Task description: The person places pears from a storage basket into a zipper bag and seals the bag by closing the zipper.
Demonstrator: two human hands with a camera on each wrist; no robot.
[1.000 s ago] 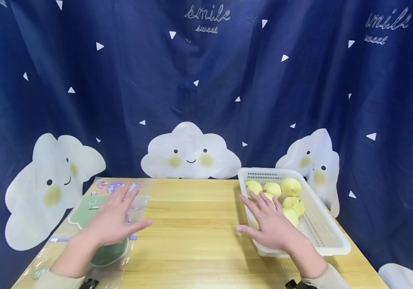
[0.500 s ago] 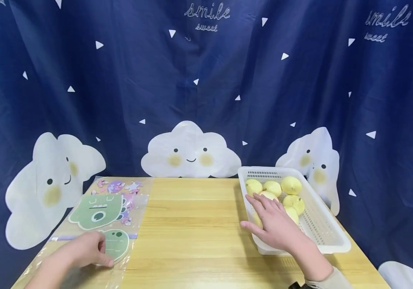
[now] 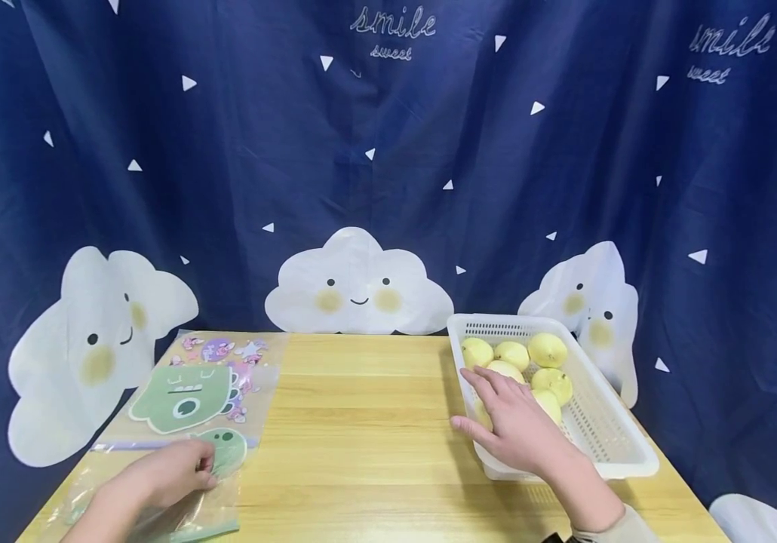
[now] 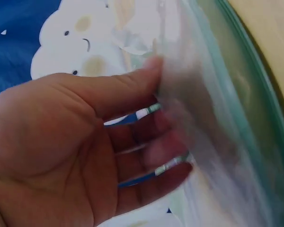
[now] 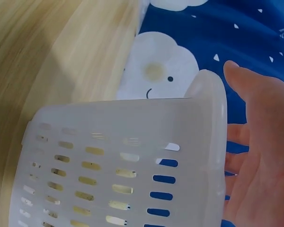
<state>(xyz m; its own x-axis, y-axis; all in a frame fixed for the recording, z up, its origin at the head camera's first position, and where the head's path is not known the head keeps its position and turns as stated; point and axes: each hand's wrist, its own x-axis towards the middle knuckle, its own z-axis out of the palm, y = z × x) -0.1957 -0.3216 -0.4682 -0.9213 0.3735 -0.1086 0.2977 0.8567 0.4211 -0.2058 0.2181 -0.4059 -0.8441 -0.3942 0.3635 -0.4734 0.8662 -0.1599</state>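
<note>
1. Plastic bag (image 3: 225, 456), clear with green cartoon prints, lies at the left of the table (image 3: 354, 422), its near part raised in your left hand (image 3: 170, 473).
2. Your left thumb and fingers are curled in and pinch the clear film; the left wrist view shows the thumb pressed against it, with the other fingertips loosely bent and partly blurred.
3. A green strip (image 3: 205, 532) edges the plastic on the near side of that hand.
4. On the far side of your hand, a purple strip (image 3: 242, 444) crosses the layers, and pink and purple pictures show at the far left corner. You cannot tell from here how many bags overlap.
5. Your right hand (image 3: 514, 426) is over the left side of the white basket (image 3: 592, 434), fingers extended and slightly parted, thumb held out to the left, grasping nothing. Whether its fingertips touch the fruit cannot be told.
6. Yellow fruit (image 3: 548, 350) sits in the far and left parts of the basket, which stands at the table's right.
7. Behind the table hangs a dark blue curtain (image 3: 388, 113) with smiling white clouds and small triangles.
</note>
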